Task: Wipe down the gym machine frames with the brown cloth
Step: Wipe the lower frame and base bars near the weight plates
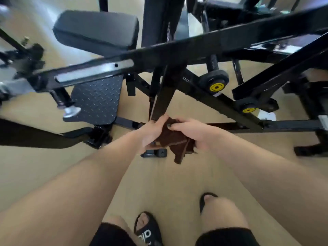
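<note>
You held the brown cloth [170, 137] bunched between both hands just below a slanted black frame bar [164, 98], left hand [153, 132] and right hand [190, 132] each curled round it, apparently refolding it before wiping that bar.

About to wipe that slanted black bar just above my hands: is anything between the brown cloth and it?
Nothing visible: the brown cloth, held by left hand and right hand, sits right at the slanted bar's lower end.
</note>
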`<state>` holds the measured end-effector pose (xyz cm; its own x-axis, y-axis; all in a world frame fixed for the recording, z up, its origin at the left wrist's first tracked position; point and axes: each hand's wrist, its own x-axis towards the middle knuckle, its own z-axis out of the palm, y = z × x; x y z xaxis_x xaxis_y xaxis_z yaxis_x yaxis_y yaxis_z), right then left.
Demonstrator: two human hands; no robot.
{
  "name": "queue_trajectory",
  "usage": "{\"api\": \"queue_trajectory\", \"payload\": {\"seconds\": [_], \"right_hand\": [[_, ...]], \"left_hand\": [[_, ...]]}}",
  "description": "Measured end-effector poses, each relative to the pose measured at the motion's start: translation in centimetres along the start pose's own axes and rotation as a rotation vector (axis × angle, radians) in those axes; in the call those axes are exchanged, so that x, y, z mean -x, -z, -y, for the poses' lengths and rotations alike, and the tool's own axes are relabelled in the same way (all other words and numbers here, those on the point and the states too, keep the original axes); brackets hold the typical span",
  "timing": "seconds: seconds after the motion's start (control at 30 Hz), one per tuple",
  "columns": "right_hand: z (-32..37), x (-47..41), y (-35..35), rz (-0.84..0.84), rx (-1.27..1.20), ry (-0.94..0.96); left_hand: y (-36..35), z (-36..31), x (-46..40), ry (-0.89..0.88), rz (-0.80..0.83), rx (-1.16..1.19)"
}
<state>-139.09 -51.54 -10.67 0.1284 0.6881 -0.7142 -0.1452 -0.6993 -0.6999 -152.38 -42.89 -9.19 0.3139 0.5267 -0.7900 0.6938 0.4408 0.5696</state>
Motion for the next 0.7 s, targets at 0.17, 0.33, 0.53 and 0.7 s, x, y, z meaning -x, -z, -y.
{"api": "queue_trajectory", "payload": {"seconds": [0.17, 0.33, 0.53, 0.7], "right_hand": [[3.0, 8.9, -1.4, -0.019, -0.397, -0.111], [6.5, 17.9, -3.9, -0.016, -0.488, -0.172], [10.5, 28.5, -7.1, 0.085, -0.394, -0.118], [14.8, 35.5, -10.9, 0.022, -0.315, -0.014]], "left_hand": [[-0.2, -2.1, 8.5, 0.064, -0.008, 0.226], [0.9, -2.8, 17.5, 0.162, 0.024, 0.325], [3.5, -4.1, 28.5, 0.067, 0.042, 0.373], [5.1, -4.4, 36.0, -0.051, -0.080, 0.372]]}}
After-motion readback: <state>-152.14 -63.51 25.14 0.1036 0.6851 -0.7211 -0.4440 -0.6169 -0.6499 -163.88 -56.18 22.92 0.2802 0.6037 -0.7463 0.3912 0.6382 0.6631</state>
